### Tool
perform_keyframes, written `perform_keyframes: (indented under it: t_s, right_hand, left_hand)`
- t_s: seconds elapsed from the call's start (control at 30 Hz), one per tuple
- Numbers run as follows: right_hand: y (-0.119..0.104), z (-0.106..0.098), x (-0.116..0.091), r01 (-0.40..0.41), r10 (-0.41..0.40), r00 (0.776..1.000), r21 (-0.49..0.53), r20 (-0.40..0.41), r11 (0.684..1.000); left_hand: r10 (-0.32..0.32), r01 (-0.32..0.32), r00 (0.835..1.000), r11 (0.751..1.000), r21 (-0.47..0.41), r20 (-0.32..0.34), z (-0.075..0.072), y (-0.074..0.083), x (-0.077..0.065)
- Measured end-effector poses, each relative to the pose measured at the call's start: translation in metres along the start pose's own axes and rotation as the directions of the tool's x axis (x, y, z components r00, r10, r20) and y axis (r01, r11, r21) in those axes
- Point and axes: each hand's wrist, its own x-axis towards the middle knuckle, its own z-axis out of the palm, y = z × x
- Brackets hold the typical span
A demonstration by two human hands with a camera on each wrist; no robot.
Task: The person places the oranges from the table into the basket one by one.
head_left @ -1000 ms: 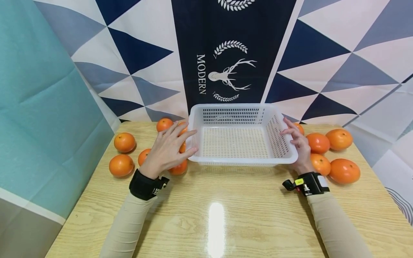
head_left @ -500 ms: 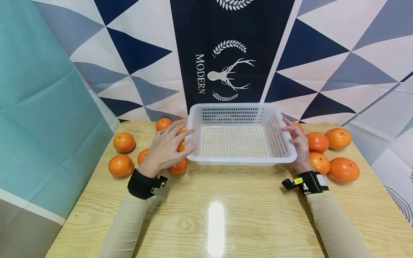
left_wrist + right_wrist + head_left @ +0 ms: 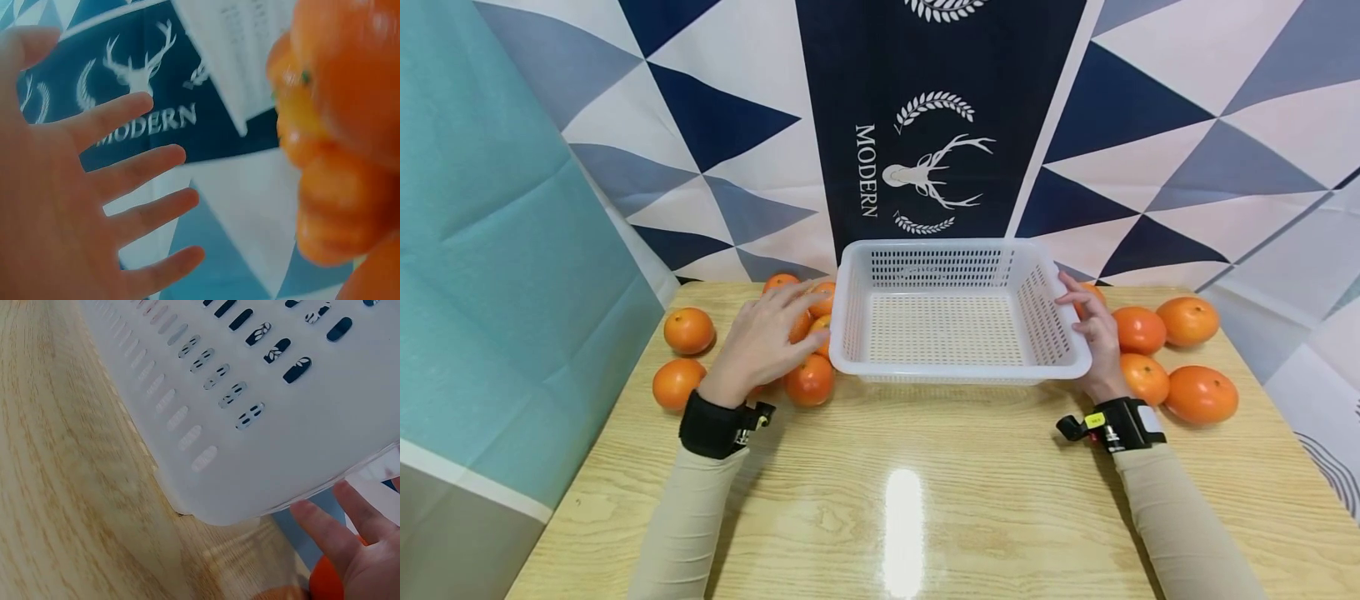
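A white plastic basket (image 3: pixel 955 373) with slotted walls stands upright on the table against the backdrop, with nothing inside. My left hand (image 3: pixel 765 337) is off the basket, its fingers spread above the oranges (image 3: pixel 809 381) at the basket's left. In the left wrist view the fingers of that hand (image 3: pixel 69 200) are stretched apart with nothing between them, and several oranges (image 3: pixel 340 200) appear close by. At the basket's right end my right hand (image 3: pixel 1101 346) holds the rim with its fingertips. The right wrist view shows two fingertips of this hand (image 3: pixel 356 550) at the basket's rim (image 3: pixel 281 506).
Two oranges (image 3: pixel 689 331) lie farther left, near the table's left edge. Several more oranges (image 3: pixel 1201 395) sit to the right of my right hand. A patterned cloth backdrop (image 3: pixel 925 125) rises behind the wooden table (image 3: pixel 970 492).
My left hand has let go of the basket's left rim and moved a little left over the oranges. My right hand and the basket have stayed almost in place.
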Motion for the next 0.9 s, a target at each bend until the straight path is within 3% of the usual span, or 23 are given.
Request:
perform_keyframes:
  t_s: [0.23, 0.37, 0.6, 0.9]
  right_hand:
    - [0.0, 0.001, 0.0, -0.002, 0.002, 1.0, -0.007, 0.001, 1.0]
    - [-0.001, 0.0, -0.001, -0.003, 0.003, 1.0, -0.013, 0.0, 1.0]
    - [-0.001, 0.001, -0.001, -0.001, 0.001, 1.0, -0.009, -0.005, 1.0]
    - [0.0, 0.001, -0.001, -0.005, 0.005, 1.0, -0.011, -0.011, 1.0]
  left_hand:
    - [-0.087, 0.087, 0.996, 0.996, -0.026, -0.008, -0.027, -0.023, -0.014]
    - [-0.146, 0.15, 0.986, 0.987, -0.054, 0.076, -0.038, -0.03, -0.022]
    - [-0.208, 0.231, 0.94, 0.971, -0.057, 0.271, -0.045, -0.036, -0.03]
    - [-0.258, 0.303, 0.882, 0.951, -0.055, 0.393, -0.036, -0.046, -0.025]
